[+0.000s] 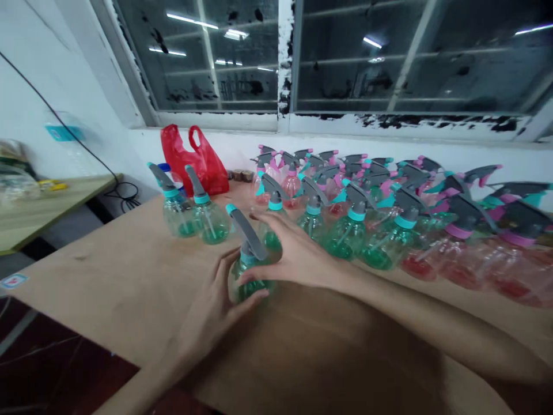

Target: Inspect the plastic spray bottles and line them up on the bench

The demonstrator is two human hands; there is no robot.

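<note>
A long tan wooden counter (108,276) runs beneath a white-framed window (285,63) and carries close-packed rows of clear plastic spray bottles (349,236) with grey triggers. Just in front of the rows, the left hand (211,317) and right hand (294,251) grip a green-tinted plastic spray bottle (253,286), clamped around its body and shoulder. A slip or careless swing could knock neighbouring bottles over.

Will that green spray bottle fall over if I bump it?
The spray bottle probably tips easily, since its gray trigger top sits above a round belly. Its clear plastic looks light. Its smooth sides may feel slippery, though the left hand and right hand cup it.
</note>
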